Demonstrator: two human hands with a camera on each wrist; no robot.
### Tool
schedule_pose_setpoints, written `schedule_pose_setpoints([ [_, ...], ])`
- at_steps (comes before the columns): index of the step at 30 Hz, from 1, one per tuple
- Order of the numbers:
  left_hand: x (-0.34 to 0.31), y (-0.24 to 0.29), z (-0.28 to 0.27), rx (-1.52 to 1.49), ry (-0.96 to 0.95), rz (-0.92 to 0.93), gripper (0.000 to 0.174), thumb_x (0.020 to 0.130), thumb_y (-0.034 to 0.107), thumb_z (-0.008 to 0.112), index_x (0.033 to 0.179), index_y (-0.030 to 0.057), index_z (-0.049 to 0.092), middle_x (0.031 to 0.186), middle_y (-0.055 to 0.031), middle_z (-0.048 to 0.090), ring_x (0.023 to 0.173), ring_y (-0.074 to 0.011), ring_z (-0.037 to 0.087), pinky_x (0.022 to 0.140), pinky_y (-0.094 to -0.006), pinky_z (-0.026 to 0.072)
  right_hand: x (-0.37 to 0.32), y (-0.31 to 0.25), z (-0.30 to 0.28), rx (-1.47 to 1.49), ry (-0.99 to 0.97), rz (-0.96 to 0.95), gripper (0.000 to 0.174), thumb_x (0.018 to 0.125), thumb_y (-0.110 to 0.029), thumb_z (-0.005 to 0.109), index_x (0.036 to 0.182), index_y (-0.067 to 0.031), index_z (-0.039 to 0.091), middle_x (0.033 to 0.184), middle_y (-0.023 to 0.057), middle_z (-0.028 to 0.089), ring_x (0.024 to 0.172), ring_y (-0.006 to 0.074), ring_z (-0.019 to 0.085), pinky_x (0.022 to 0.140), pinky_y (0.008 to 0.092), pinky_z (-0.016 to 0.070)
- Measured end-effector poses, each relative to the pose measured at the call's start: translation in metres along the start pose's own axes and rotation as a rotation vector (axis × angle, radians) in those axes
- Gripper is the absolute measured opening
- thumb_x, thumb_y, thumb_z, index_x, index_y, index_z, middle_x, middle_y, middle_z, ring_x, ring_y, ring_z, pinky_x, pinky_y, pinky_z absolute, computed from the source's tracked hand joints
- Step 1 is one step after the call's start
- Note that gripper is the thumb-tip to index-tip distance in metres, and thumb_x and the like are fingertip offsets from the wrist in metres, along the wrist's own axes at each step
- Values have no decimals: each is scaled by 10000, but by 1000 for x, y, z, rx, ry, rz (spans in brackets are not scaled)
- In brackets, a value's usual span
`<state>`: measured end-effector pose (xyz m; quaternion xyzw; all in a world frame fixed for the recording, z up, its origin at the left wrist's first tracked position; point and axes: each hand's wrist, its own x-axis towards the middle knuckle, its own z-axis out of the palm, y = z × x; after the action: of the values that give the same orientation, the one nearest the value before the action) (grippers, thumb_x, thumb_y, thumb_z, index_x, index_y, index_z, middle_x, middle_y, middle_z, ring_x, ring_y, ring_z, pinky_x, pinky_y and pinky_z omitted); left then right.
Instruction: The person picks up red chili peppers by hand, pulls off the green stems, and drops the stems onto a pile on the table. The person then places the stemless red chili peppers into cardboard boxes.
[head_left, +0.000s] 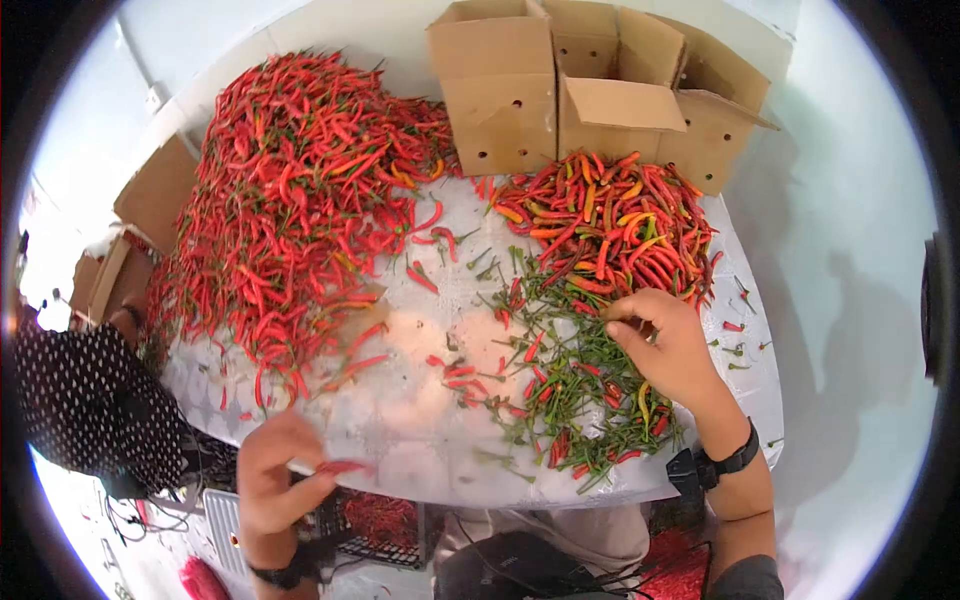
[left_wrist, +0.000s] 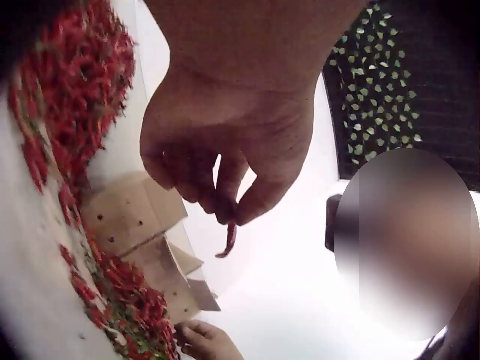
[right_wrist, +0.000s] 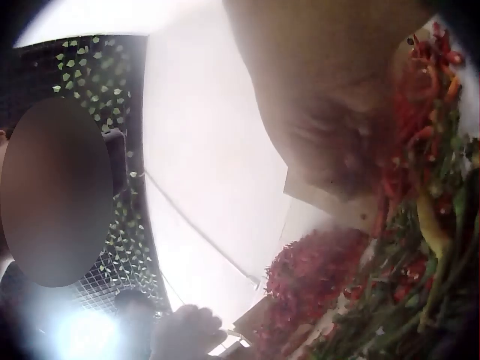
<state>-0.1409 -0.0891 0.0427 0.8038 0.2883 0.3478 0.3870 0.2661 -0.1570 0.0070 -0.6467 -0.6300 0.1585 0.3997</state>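
In the head view my left hand (head_left: 275, 475), at the table's near edge, pinches a small red chili pepper (head_left: 345, 467) between thumb and fingertips. The left wrist view shows that chili (left_wrist: 230, 238) hanging below the fingertips. My right hand (head_left: 665, 345) is at the right side, fingers bent and thumb close to the forefinger, over where a pile of red and orange chilies (head_left: 620, 225) meets a bed of green stems (head_left: 590, 375). I cannot tell whether its fingertips hold anything. Several loose red chilies (head_left: 465, 380) lie left of the stems.
A large heap of red chilies (head_left: 290, 200) covers the left of the white table (head_left: 420, 420). Cardboard boxes (head_left: 500, 110) stand along the back. Another person's dotted sleeve (head_left: 90, 400) is at the left edge. Below the table is a crate (head_left: 380, 525) with red chilies.
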Motion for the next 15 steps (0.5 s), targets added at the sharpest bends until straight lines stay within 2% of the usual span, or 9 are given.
schedule_pose_setpoints([
  [2,-61,-6,-23,-56,105,-174,193,641,135,744,696,18,600,685,-63,559,647,-199,499,609,-313,357,0,-6,9,-103,-62,-142,212,790,-119,687,986,-49,644,909,123,638,835,292,618,736,380,491],
  [3,-89,-12,-31,-18,143,-231,200,656,139,751,700,15,601,680,-66,554,639,-194,489,609,-300,356,0,-10,15,-152,-86,-212,237,786,-133,691,1006,-59,641,934,128,637,874,308,613,765,395,490],
  [6,-171,-40,-39,125,292,-557,231,651,150,780,710,7,607,680,-78,571,646,-189,535,606,-304,397,1,-26,34,-199,-162,-355,327,787,-194,701,1080,-80,612,1044,140,611,995,340,572,846,429,468],
  [7,-189,-51,-37,172,316,-743,242,648,147,788,729,1,612,686,-80,582,652,-187,555,609,-305,416,0,-29,40,-224,-190,-394,387,785,-232,705,1120,-79,586,1128,146,577,1040,346,549,870,426,464],
  [9,-213,-71,-28,256,355,-1108,267,643,140,804,766,-11,621,699,-82,603,663,-183,594,614,-309,454,-1,-37,51,-245,-222,-483,392,786,-244,703,1117,-71,584,1120,146,576,1029,346,552,859,436,466],
  [12,-227,-86,-13,585,107,-873,308,643,142,810,842,-19,639,731,-85,638,677,-184,628,624,-311,488,-9,-36,56,-330,-307,-518,315,783,-222,685,1047,-73,601,1099,111,581,1005,324,562,840,440,457],
  [13,-213,-78,-9,427,92,-908,344,654,157,808,908,-12,649,742,-94,647,678,-201,631,636,-303,490,-13,-36,52,-383,-332,-516,291,781,-211,680,1027,-76,604,1094,102,582,1001,318,564,838,437,453],
  [15,-180,-58,1,282,30,-771,350,654,164,814,916,-6,655,747,-102,646,679,-201,632,627,-303,490,-25,-37,41,-440,-357,-492,224,769,-171,670,967,-84,612,1093,73,586,997,305,566,831,414,442],
])
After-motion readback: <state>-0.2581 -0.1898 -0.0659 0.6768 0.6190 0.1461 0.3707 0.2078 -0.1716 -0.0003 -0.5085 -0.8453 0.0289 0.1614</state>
